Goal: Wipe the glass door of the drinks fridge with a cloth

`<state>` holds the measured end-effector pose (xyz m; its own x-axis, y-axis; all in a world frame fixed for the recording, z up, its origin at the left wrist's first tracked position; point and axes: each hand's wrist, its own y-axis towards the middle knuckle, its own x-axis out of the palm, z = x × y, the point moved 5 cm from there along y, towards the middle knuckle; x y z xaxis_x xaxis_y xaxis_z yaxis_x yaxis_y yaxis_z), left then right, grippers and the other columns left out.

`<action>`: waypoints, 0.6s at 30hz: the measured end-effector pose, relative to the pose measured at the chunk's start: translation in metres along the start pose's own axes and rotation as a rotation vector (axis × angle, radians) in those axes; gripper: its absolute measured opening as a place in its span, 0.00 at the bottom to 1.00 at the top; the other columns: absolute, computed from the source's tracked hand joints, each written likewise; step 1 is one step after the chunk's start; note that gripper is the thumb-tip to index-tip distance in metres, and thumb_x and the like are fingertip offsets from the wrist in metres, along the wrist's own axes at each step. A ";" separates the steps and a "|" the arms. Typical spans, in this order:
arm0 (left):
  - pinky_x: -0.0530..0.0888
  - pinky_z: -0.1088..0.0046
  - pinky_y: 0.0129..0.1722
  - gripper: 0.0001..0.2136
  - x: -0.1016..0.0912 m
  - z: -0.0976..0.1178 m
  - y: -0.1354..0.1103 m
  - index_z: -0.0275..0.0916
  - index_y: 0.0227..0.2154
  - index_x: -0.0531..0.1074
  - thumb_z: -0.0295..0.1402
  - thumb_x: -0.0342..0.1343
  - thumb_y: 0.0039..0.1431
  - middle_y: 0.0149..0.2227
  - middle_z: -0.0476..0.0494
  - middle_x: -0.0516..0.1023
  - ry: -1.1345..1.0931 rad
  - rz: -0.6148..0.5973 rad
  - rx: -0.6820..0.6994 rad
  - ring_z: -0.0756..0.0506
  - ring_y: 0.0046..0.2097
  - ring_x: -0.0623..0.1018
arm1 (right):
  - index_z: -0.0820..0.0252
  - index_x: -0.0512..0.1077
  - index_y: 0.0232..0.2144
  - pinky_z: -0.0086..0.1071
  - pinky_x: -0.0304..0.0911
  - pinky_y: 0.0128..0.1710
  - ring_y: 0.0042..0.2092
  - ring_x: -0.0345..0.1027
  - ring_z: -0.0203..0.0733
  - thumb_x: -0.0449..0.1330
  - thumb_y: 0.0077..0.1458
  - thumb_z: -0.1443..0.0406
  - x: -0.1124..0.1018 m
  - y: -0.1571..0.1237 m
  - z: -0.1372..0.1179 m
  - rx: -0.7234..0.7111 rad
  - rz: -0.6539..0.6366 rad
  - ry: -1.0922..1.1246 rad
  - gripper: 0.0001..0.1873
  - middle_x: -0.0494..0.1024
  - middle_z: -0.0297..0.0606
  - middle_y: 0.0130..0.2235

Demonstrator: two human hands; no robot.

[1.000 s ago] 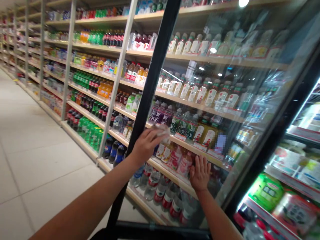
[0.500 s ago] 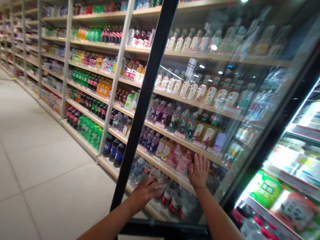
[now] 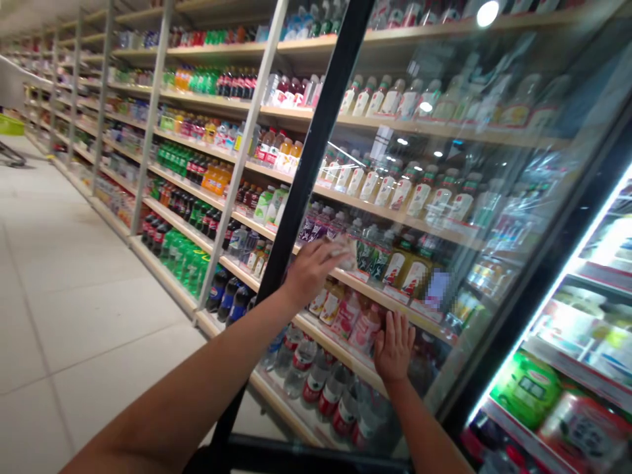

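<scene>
Though half-hidden, cloth (image 3: pixel 346 252) in left hand (image 3: pixel 309 271)

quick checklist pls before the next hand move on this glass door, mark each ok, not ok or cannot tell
1. Bare left hand gripping the crumpled off-white cloth: ok.
2. Cloth pressed on the glass: cannot tell; contact is unclear.
3. Bare right hand open, fingers extended at the pane: ok.
4. Tall, black-framed clear glass door standing open: ok; brightly lit shelves show past its edge.
5. Left arm not touching the frame: cannot tell; it crosses in front.
6. Pink plastic bottles standing behind the pane: ok.
</scene>
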<state>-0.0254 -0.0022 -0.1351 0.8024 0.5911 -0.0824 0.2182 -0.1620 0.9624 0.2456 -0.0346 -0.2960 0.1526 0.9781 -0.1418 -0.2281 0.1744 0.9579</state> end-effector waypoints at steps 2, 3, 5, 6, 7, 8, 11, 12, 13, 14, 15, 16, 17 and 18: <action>0.70 0.61 0.56 0.17 -0.003 -0.016 0.044 0.44 0.53 0.74 0.25 0.46 0.68 0.51 0.45 0.75 0.024 0.072 -0.088 0.44 0.53 0.70 | 0.60 0.43 0.71 0.54 0.46 0.66 0.71 0.46 0.53 0.48 0.66 0.66 0.000 0.000 0.000 -0.004 0.011 -0.004 0.35 0.61 0.51 0.67; 0.70 0.61 0.56 0.16 -0.003 -0.021 0.060 0.44 0.53 0.74 0.25 0.46 0.69 0.51 0.45 0.74 0.023 0.112 -0.132 0.44 0.53 0.70 | 0.60 0.43 0.71 0.54 0.46 0.66 0.71 0.46 0.54 0.48 0.66 0.66 0.000 0.000 0.000 -0.004 0.020 -0.001 0.35 0.61 0.51 0.67; 0.69 0.60 0.56 0.17 0.000 -0.025 0.077 0.44 0.53 0.74 0.25 0.46 0.69 0.51 0.44 0.73 0.012 0.165 -0.205 0.44 0.53 0.69 | 0.60 0.44 0.71 0.55 0.45 0.66 0.71 0.45 0.54 0.48 0.65 0.66 0.000 0.000 0.000 -0.004 0.024 0.018 0.35 0.62 0.51 0.67; 0.69 0.60 0.56 0.17 0.005 -0.022 0.077 0.44 0.53 0.73 0.25 0.46 0.69 0.51 0.44 0.73 0.005 0.173 -0.222 0.44 0.53 0.68 | 0.61 0.44 0.71 0.55 0.44 0.66 0.71 0.44 0.54 0.48 0.65 0.66 0.000 0.000 0.000 -0.006 0.019 0.030 0.35 0.62 0.51 0.67; 0.69 0.60 0.56 0.17 0.011 -0.015 0.072 0.44 0.54 0.73 0.25 0.46 0.69 0.51 0.44 0.72 -0.004 0.157 -0.217 0.44 0.53 0.68 | 0.61 0.44 0.71 0.55 0.44 0.66 0.71 0.44 0.54 0.48 0.65 0.66 0.000 0.000 0.000 -0.007 0.013 0.038 0.35 0.61 0.51 0.67; 0.69 0.61 0.55 0.16 0.019 -0.005 0.061 0.44 0.54 0.73 0.25 0.47 0.69 0.51 0.44 0.72 -0.016 0.123 -0.191 0.44 0.52 0.68 | 0.61 0.44 0.71 0.55 0.44 0.67 0.71 0.44 0.54 0.48 0.65 0.65 0.000 0.000 -0.001 -0.007 0.007 0.041 0.35 0.61 0.51 0.67; 0.71 0.64 0.51 0.14 0.046 0.039 0.003 0.44 0.52 0.74 0.28 0.50 0.68 0.50 0.45 0.74 -0.073 -0.042 -0.019 0.45 0.49 0.69 | 0.61 0.45 0.71 0.55 0.44 0.67 0.71 0.45 0.53 0.48 0.65 0.65 -0.001 0.000 0.000 -0.011 0.010 0.034 0.34 0.62 0.51 0.67; 0.72 0.65 0.49 0.12 0.053 0.055 -0.022 0.44 0.50 0.75 0.30 0.52 0.68 0.49 0.47 0.76 -0.087 -0.085 0.036 0.45 0.48 0.70 | 0.61 0.45 0.71 0.55 0.45 0.67 0.71 0.45 0.53 0.48 0.66 0.65 -0.001 0.000 0.000 -0.013 0.015 0.028 0.34 0.62 0.51 0.66; 0.72 0.65 0.48 0.12 0.060 0.073 -0.048 0.42 0.50 0.74 0.31 0.52 0.68 0.49 0.45 0.75 -0.107 -0.167 0.129 0.44 0.48 0.70 | 0.61 0.45 0.71 0.55 0.45 0.66 0.71 0.46 0.53 0.48 0.66 0.65 -0.001 0.000 0.000 -0.015 0.017 0.022 0.34 0.63 0.52 0.66; 0.72 0.66 0.47 0.11 0.066 0.088 -0.073 0.41 0.49 0.75 0.31 0.52 0.68 0.48 0.44 0.76 -0.136 -0.231 0.210 0.45 0.47 0.71 | 0.62 0.45 0.71 0.55 0.45 0.66 0.71 0.46 0.53 0.48 0.66 0.65 -0.001 0.000 0.000 -0.018 0.018 0.015 0.34 0.63 0.52 0.66; 0.72 0.68 0.45 0.09 0.069 0.099 -0.095 0.41 0.46 0.75 0.32 0.53 0.68 0.46 0.45 0.76 -0.148 -0.252 0.237 0.45 0.47 0.71 | 0.62 0.45 0.71 0.54 0.46 0.66 0.71 0.46 0.54 0.48 0.66 0.65 -0.001 0.000 0.000 -0.020 0.019 0.010 0.34 0.64 0.52 0.65; 0.72 0.68 0.45 0.08 0.071 0.107 -0.113 0.42 0.46 0.75 0.32 0.54 0.67 0.45 0.46 0.76 -0.158 -0.274 0.261 0.45 0.47 0.71 | 0.62 0.45 0.71 0.54 0.46 0.66 0.71 0.47 0.53 0.48 0.66 0.65 -0.001 0.001 -0.001 -0.022 0.021 0.008 0.34 0.65 0.52 0.65; 0.72 0.68 0.45 0.08 0.073 0.112 -0.126 0.42 0.45 0.75 0.32 0.54 0.67 0.44 0.47 0.77 -0.164 -0.290 0.271 0.45 0.48 0.72 | 0.62 0.45 0.71 0.54 0.46 0.66 0.71 0.47 0.53 0.48 0.66 0.65 -0.003 0.002 -0.001 -0.023 0.025 0.010 0.34 0.66 0.52 0.64; 0.72 0.69 0.45 0.07 0.073 0.115 -0.134 0.43 0.44 0.75 0.33 0.54 0.67 0.43 0.47 0.77 -0.169 -0.304 0.271 0.45 0.48 0.72 | 0.62 0.45 0.71 0.54 0.47 0.66 0.70 0.47 0.53 0.48 0.67 0.65 -0.005 0.004 -0.002 -0.023 0.030 0.018 0.33 0.67 0.52 0.63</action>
<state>0.0679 -0.0278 -0.2999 0.7541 0.5097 -0.4142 0.5779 -0.2152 0.7872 0.2421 -0.0386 -0.2917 0.1281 0.9847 -0.1179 -0.2546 0.1476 0.9557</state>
